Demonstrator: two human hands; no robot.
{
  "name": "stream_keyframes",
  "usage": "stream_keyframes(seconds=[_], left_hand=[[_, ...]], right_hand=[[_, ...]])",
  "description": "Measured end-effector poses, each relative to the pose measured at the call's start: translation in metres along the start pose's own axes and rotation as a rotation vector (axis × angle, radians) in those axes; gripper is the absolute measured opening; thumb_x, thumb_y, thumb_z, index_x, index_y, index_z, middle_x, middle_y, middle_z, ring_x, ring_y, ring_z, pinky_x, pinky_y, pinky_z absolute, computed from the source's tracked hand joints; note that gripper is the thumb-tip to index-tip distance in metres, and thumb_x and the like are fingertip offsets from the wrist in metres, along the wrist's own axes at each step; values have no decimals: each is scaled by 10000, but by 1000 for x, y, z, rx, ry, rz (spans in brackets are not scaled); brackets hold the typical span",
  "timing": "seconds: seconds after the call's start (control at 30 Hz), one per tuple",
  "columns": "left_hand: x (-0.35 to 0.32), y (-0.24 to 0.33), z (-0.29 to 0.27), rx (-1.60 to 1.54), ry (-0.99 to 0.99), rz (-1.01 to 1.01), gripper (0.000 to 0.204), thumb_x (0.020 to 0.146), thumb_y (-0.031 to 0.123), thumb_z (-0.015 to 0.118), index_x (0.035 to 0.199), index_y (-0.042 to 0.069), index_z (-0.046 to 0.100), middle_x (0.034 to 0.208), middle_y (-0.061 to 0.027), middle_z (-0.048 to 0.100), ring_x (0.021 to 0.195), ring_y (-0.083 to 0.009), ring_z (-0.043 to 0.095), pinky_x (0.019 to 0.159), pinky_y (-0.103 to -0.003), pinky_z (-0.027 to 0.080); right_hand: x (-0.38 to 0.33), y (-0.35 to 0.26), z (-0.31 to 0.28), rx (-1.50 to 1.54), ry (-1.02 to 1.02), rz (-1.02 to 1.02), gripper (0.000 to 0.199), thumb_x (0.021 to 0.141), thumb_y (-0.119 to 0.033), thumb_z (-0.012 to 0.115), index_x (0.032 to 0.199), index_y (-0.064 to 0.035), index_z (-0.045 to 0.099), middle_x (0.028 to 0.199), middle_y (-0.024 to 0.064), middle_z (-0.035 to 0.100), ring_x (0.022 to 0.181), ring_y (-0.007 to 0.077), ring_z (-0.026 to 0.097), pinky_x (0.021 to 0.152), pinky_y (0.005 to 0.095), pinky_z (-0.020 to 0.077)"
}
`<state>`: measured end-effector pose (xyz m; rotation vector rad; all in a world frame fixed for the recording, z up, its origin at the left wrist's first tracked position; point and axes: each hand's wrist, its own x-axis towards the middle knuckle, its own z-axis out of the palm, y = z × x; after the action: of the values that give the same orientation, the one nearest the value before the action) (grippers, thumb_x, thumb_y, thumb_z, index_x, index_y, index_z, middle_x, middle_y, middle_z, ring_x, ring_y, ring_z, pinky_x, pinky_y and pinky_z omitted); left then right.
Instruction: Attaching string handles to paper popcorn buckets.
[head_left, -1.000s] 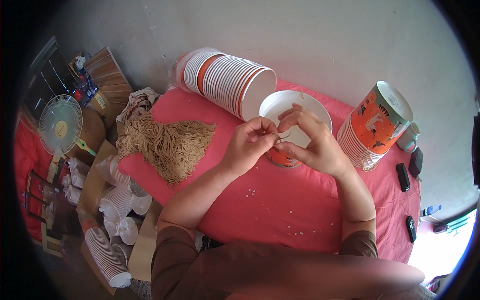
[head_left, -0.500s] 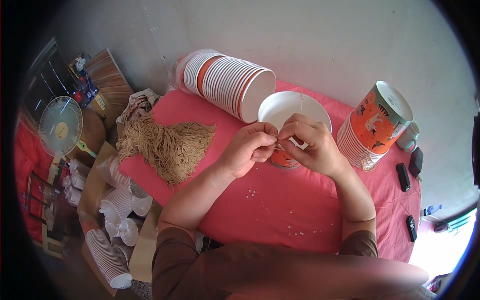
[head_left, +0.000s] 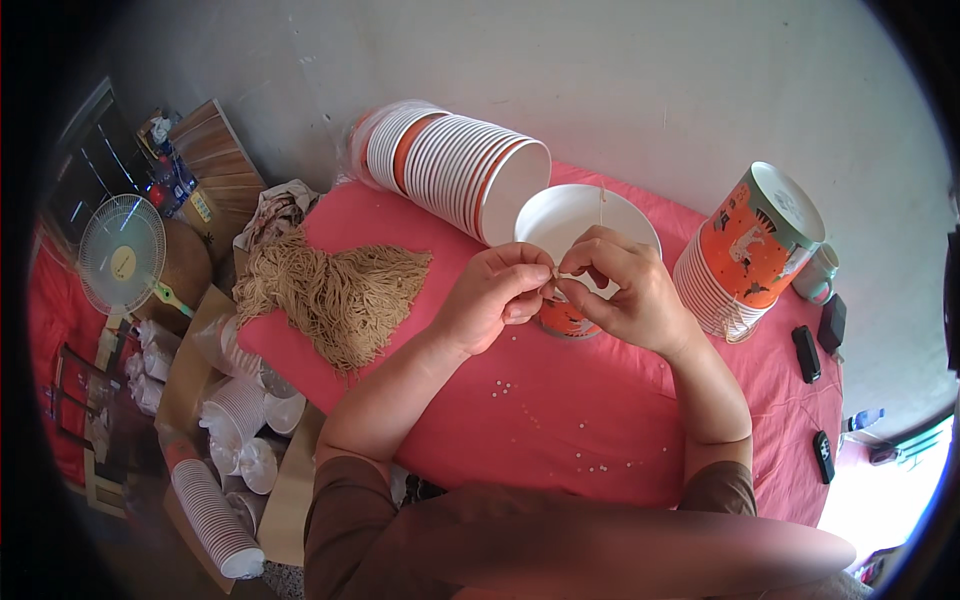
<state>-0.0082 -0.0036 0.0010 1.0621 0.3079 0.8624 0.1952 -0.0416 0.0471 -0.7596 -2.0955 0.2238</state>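
Note:
My left hand (head_left: 493,297) and my right hand (head_left: 625,292) meet fingertip to fingertip over the near rim of a white-lined paper bucket (head_left: 553,207). Both are closed in a pinch on a thin tan string, of which only a tiny bit shows between the fingers. Orange printed wall of the bucket peeks out below my hands. A tan string (head_left: 602,207) also hangs over its far rim; whether it is the same piece is hidden. Left of my left forearm lies a big bundle of tan strings (head_left: 345,300).
A long stack of white-rimmed paper buckets (head_left: 450,165) lies behind. Upside-down orange buckets (head_left: 745,240) stand stacked at right, near a mug (head_left: 820,272) and small black devices (head_left: 806,354). Small white bits (head_left: 502,387) dot the red cloth (head_left: 560,440). A carton (head_left: 292,500) of cups stands lower left.
My hands stay at the near rim, with only slight shifts of the pinching fingers. The right fingertips have opened a little space from the left ones.

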Motion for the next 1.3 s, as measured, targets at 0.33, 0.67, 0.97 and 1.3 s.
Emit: stream_keyframes(seconds=[0.33, 0.67, 0.97, 1.3], left_hand=[[-1, 0, 5, 129, 53, 53, 82, 933, 90, 622, 991, 33, 612, 798, 2, 595, 547, -18, 414, 473, -172, 308], [0, -4, 5, 133, 84, 107, 85, 942, 86, 620, 981, 10, 622, 760, 22, 573, 544, -8, 402, 470, -182, 291], [-1, 1, 12, 169, 74, 96, 89, 932, 56, 630, 1001, 1, 618, 821, -10, 623, 601, -4, 457, 487, -183, 338], [0, -2, 11, 488, 120, 220, 71, 926, 29, 612, 995, 11, 607, 768, 23, 569, 605, -7, 445, 505, -176, 327]], right_hand=[[-2, 1, 2, -91, 31, -37, 169, 744, 23, 715, 876, -33, 628, 825, 71, 642, 678, 221, 654, 556, 320, 509], [0, -6, -1, -63, -7, 42, 160, 759, 20, 728, 890, -14, 643, 839, 90, 649, 697, 195, 647, 562, 290, 502], [0, 0, 3, -165, 100, -75, 133, 747, -39, 731, 835, -55, 633, 768, 67, 622, 637, 262, 639, 548, 367, 507], [1, -1, -4, -354, 46, -135, 133, 729, -80, 728, 816, -71, 628, 746, 58, 599, 677, 258, 638, 583, 384, 519]])
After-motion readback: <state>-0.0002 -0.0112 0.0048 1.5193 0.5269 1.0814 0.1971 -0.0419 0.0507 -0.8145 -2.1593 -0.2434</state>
